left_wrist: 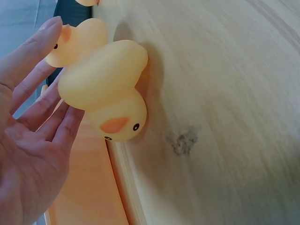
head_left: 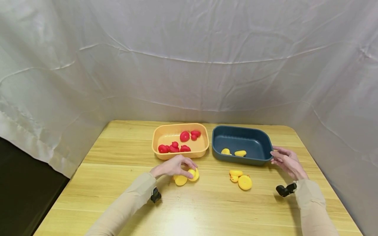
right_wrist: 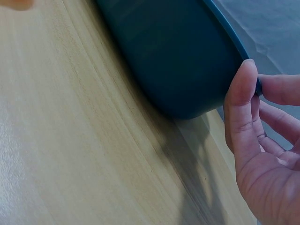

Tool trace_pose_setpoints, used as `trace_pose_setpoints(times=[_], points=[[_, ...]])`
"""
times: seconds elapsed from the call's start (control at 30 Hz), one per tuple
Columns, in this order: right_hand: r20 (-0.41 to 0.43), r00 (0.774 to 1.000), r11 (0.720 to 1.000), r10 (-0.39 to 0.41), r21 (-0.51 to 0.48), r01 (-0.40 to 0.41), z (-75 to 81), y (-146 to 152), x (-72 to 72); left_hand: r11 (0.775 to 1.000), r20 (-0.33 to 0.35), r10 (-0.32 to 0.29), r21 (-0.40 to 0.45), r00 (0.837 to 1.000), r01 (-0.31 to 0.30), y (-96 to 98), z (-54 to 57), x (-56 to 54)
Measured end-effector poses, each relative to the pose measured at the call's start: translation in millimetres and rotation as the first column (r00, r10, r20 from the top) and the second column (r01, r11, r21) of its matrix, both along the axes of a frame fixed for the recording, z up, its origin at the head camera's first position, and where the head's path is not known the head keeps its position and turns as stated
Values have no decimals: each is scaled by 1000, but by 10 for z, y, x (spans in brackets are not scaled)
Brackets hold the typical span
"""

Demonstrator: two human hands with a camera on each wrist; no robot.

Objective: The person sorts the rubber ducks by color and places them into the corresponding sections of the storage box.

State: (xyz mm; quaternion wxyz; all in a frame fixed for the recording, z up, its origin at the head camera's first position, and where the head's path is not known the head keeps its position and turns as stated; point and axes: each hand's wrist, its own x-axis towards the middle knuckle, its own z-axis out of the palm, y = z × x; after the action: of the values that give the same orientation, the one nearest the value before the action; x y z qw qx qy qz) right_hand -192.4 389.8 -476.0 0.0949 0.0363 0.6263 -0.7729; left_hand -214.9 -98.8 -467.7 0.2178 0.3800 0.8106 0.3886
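Note:
My left hand (head_left: pixel 177 165) is at a yellow rubber duck (head_left: pixel 195 174), thumb on one side and fingertips on the other. In the left wrist view, that duck's beak side faces the thumb. Right beside it, a second yellow duck (left_wrist: pixel 103 77) lies tipped over on the table, its face toward the orange bin. At the right, my right hand (head_left: pixel 287 161) pinches the rim of the dark blue bin (right_wrist: pixel 183 56) between thumb and fingers at its near right corner. Two yellow ducks (head_left: pixel 240 153) lie inside this bin along its near wall.
An orange bin (head_left: pixel 203 149) holding several red ducks (head_left: pixel 184 136) stands left of the blue one. More yellow ducks (head_left: pixel 245 182) lie in a cluster in front of the blue bin. A pale curtain (head_left: pixel 189 82) hangs behind the wooden table (head_left: pixel 206 209).

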Motion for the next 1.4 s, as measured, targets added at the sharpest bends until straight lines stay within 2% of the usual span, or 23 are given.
trace_pose_setpoints(times=[0.2, 0.6, 0.83, 1.0, 1.17, 1.4], points=[[-3, 1000, 1000, -2, 12, 2, -8, -1, -8, 996, 63, 48, 67, 997, -52, -3, 23, 4], [2, 1000, 1000, 0, 24, 0, 11, -6, 1, 974, 57, 48, 220, 997, -60, 2, 70, 9], [4, 1000, 999, 0, 45, 0, 11, -5, -2, 965, 65, 122, 226, 990, -134, 4, 144, 28], [11, 1000, 999, -2, 43, 1, 10, -4, -7, 958, 45, 172, 227, 984, -178, 2, 209, 34], [13, 1000, 1000, -1, 31, 1, 19, -1, -1, 951, 19, 194, 239, 981, -193, 22, 265, 7], [20, 1000, 999, -7, 41, 6, 23, -7, -3, 949, -59, 247, 219, 967, -229, 73, 331, -29]])
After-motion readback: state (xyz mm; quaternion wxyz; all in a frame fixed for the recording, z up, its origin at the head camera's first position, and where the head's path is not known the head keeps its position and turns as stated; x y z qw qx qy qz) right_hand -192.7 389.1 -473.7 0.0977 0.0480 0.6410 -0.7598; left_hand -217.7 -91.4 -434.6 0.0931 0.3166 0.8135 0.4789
